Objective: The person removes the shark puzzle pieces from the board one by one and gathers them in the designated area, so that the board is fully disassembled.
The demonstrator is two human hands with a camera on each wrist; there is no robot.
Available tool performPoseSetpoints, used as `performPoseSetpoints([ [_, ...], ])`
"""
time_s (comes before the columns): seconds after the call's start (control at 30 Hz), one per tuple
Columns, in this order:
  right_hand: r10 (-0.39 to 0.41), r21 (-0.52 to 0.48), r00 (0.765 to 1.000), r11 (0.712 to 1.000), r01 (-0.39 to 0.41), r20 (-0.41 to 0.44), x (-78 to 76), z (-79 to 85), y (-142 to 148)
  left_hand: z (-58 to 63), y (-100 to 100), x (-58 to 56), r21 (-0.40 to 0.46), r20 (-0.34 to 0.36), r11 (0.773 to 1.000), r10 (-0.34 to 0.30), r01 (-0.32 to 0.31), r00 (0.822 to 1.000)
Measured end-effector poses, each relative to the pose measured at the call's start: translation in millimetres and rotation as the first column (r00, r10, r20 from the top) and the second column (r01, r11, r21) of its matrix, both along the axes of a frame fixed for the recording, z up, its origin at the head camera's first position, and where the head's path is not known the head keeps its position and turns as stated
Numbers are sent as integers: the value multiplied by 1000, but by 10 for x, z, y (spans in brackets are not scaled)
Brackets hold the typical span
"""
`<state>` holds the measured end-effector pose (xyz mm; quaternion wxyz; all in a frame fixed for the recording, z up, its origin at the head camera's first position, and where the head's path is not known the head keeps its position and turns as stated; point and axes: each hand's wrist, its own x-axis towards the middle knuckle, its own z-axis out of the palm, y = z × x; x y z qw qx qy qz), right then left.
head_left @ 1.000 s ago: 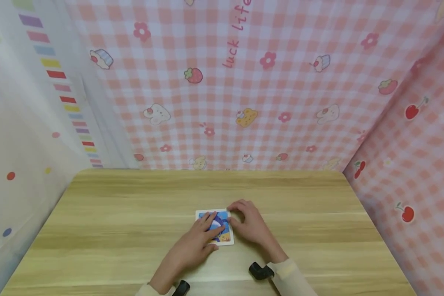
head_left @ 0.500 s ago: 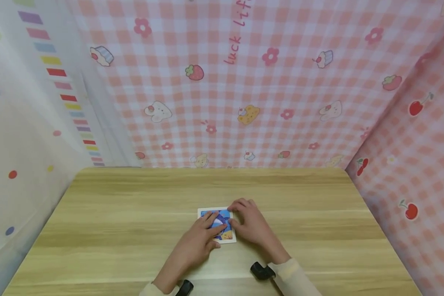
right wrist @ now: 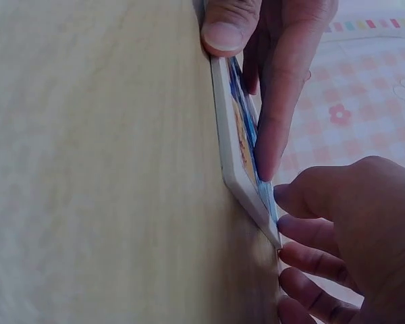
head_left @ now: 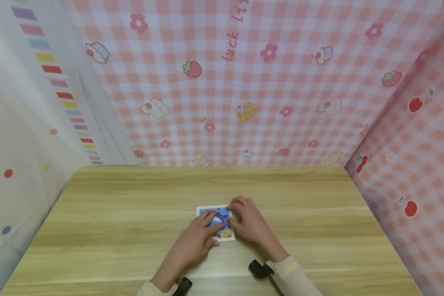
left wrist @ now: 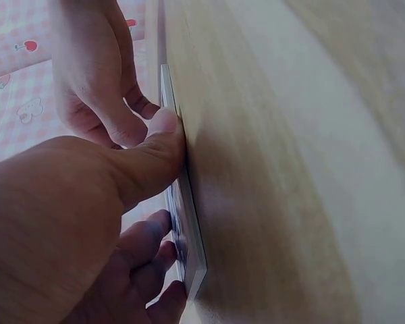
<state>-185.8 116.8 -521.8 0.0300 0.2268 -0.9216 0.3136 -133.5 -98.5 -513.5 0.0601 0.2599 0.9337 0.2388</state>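
A small square picture board (head_left: 226, 233) lies on the wooden table, with a white border and a blue, purple and yellow picture. My left hand (head_left: 196, 237) rests over its left and middle part, fingers spread on the picture. The left thumb (left wrist: 163, 145) is at the near edge. At the right side is my right hand (head_left: 249, 220), with bent fingers and thumb touching the border around the far right corner. In the right wrist view, the right fingertips (right wrist: 304, 233) sit along the board's thick white edge (right wrist: 231, 145). Much of the picture is hidden under the left hand.
The wooden table (head_left: 114, 230) spreads around the board. Behind it hangs a pink checked cloth (head_left: 214, 90), with a dotted white cloth (head_left: 26, 148) at left and a cherry-print cloth (head_left: 410, 164) at right. Black wrist mounts (head_left: 260, 269) jut out near both sleeves.
The head view has shifted slightly. Both hands and the board keep nearly the same position relative to each other.
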Motion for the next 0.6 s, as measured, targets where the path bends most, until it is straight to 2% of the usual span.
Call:
performPoseSetpoints([
  [0.27,-27,-54,998,998,29,50,31,-27,-1,21,9,43,-25,14,1000,-3,3,1000],
  [0.6,-63,-45,998,997,64,17,1,-43,-43,-17,20,9,-30,5,999,27,-27,1000],
])
